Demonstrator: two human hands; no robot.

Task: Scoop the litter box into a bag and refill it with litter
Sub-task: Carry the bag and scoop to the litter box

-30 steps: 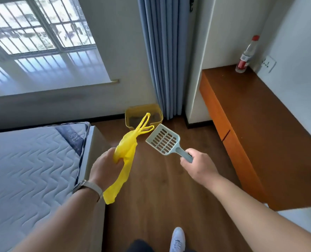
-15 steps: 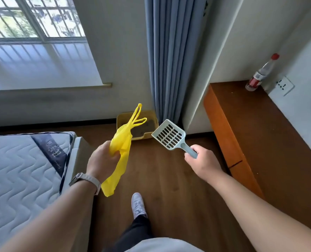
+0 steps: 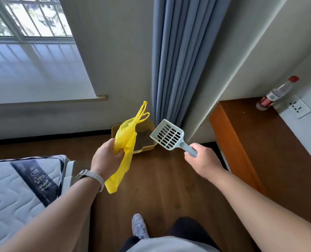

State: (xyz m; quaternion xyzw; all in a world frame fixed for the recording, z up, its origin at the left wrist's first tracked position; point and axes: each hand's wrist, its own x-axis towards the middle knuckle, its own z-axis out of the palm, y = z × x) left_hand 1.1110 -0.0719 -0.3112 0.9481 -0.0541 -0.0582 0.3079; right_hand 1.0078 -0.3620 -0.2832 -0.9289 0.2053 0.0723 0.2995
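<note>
Left hand (image 3: pixel 106 157) grips a yellow bag (image 3: pixel 125 142); right hand (image 3: pixel 202 159) grips a scoop (image 3: pixel 169 136) by its handle, both above the floor (image 3: pixel 160 179) near the litter box (image 3: pixel 147 142).

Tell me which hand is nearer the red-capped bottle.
Right. The right hand, gripping the scoop, is left of the bottle; the left hand, holding the yellow bag, is much farther left.

Left hand (image 3: pixel 106 157) gripping crumpled yellow plastic bag (image 3: pixel 125 140), right hand (image 3: pixel 202 159) holding pale blue slotted plastic litter scoop (image 3: pixel 167 136), yellow litter box (image 3: pixel 145 140) on wooden floor (image 3: pixel 160 179) beside blue curtain (image 3: pixel 183 60), quilted mattress (image 3: pixel 14 193) at left, brown desk (image 3: pixel 269 142) with red-capped bottle (image 3: pixel 276 93) at right.
</note>
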